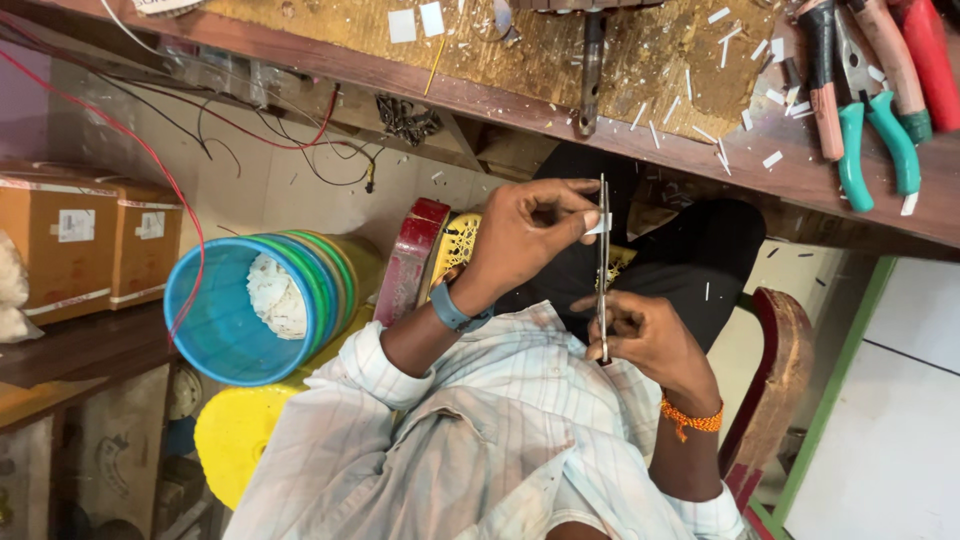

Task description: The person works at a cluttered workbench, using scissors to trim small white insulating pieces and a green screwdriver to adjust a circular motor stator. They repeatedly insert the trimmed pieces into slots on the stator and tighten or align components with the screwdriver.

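- We pinch a thin metal rod (603,270) upright: left hand (525,235) fingers grasp its top, right hand (650,335) fingers its base.
- Pliers (870,130) lie on the surface (620,60) at two o'clock.

1. A wooden workbench (560,95), littered with white scraps, spans the top.
2. Pliers (875,130) lie on its right end.
3. Below the bench's left end: a blue tub (225,330), cardboard boxes (95,240) on a shelf, loose wires (250,130).

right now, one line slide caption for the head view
Left hand pinches small white strip against thin metal rod held by right hand.
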